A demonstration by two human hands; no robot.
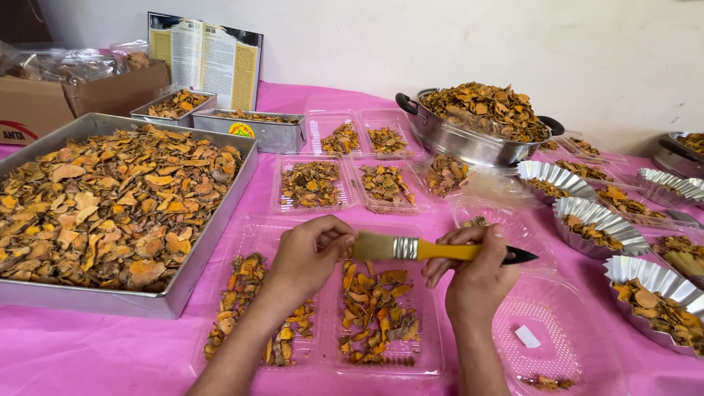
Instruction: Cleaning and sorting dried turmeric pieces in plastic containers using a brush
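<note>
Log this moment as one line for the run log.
right hand: holds brush handle | left hand: fingers pinch bristles | below: clear tray of dried slices

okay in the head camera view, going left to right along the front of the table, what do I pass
Big metal tray of dried orange slices → left hand pinching the bristles → brush → right hand on the yellow handle → fluted foil cup of slices.

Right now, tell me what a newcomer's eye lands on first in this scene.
First, the yellow-handled brush held level at centre between the left hand and right hand, above a clear tray of dried orange slices. Next, the big metal pan heaped with slices on the left, on the pink tablecloth.
</note>
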